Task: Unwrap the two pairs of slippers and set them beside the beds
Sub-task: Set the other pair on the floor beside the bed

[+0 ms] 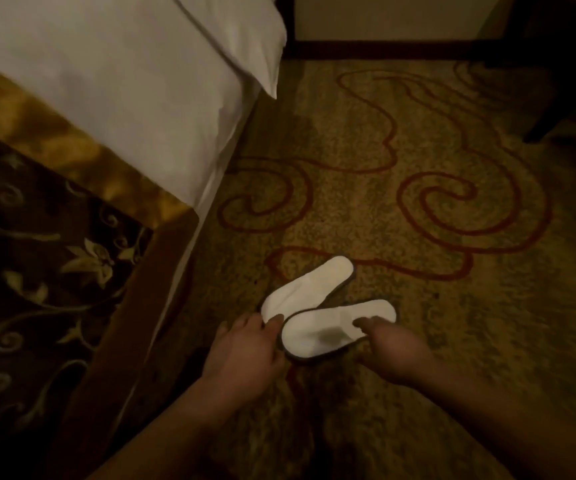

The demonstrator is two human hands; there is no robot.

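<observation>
Two flat white slippers with dark edging lie on the patterned carpet to the right of the bed (113,109). The left slipper (309,285) points up and to the right. The right slipper (335,327) lies more crosswise, its near end overlapping the left one. My left hand (245,348) pinches the near end of the left slipper between thumb and fingers. My right hand (394,348) holds the right slipper's far edge, with a fingertip on top. No wrapper is visible.
The bed has white linen and a dark floral runner (37,271) with a gold band. A pillow corner (262,46) hangs over the bed's edge. A dark baseboard (383,50) runs along the back wall, and dark furniture legs (549,116) stand at the far right.
</observation>
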